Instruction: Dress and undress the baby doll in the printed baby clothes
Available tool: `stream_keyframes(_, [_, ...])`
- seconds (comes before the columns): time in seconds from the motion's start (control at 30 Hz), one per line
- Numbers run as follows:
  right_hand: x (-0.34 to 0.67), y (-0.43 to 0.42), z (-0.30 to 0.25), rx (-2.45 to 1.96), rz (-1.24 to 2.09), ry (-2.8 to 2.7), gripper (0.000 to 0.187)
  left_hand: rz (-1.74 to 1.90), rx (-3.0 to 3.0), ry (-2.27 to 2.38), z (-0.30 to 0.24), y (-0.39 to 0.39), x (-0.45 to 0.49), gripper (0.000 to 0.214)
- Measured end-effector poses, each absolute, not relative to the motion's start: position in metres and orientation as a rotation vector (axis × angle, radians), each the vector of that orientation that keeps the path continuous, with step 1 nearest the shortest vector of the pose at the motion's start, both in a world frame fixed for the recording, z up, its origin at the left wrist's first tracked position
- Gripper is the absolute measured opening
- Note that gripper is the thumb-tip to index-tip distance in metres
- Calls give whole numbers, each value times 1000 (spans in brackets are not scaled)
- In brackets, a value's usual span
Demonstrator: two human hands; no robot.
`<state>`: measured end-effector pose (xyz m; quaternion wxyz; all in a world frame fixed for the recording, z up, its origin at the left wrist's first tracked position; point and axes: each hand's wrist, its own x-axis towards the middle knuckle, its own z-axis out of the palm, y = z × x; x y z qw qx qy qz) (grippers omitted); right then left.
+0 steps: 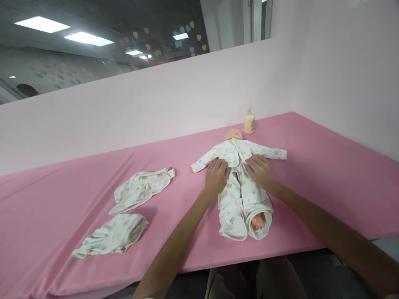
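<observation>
On a long table spread with a pink cloth (pixel 327 178), a doll (pixel 233 134) lies on its back. The cloth has soft folds on the left, and its front edge hangs close to the person's knees (pixel 278 276). Behind the table is a pale wall (pixel 156 112), and above that is a big pane of glass (pixel 109 62) with heart stickers (pixel 191 25) in yellow, blue and pink (bright ceiling lights (pixel 43 24) show in it too).

The doll wears white baby clothes (pixel 229 151) with tiny pictures all over them. Its sleeves stretch out to both sides, and its trouser legs (pixel 232 207) point toward the person. The left hand (pixel 217 176) is at one side of the waist, with its fingers bent and holding the cloth of the clothes there. The right hand (pixel 260 170) is across from it, near the front opening, and pinches the cloth by its edge. Both hands are nearly closed, with the doll's middle between them.

Past the doll's head, close to the wall, stands a pale yellow bottle (pixel 249 123) with a pump on top. I cannot tell how full it is. The wide end of the right-side trouser leg is open, and a little foot (pixel 257 221) sits inside. To the left, two crumpled baby clothes lie near each other, one patterned piece (pixel 140 189) farther back and one bunched piece (pixel 112 236) closer.
</observation>
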<state>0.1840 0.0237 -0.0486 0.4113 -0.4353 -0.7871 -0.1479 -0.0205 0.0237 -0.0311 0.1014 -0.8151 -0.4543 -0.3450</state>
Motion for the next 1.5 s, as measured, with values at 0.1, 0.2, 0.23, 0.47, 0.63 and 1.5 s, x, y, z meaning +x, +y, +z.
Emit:
stream_keyframes(0.1, [180, 20, -48, -1074, -412, -2098, 24, -984, -2425, -1300, -30, 21, -20, 16])
stream_keyframes(0.2, [180, 21, -50, -1100, -341, -2099, 19, -933, -2511, -1361, -23, 23, -16, 24])
stream_keyframes(0.23, [180, 22, -51, -1098, -310, -2081, 18, -901, -2537, -1374, -21, 24, -14, 26])
stream_keyframes(0.47, [183, 22, -50, -1000, -243, -2111, 17, -733, -2592, -1233, -14, 25, -2, 25])
stream_keyframes(0.63, [187, 16, -44, -966, -232, -2305, 13, -725, -2626, -1177, -23, 16, -9, 21])
stream_keyframes(1.5, [157, 90, 24, -1573, 674, -1515, 18, -1121, -2520, -2169, 13, 145, 27, 30])
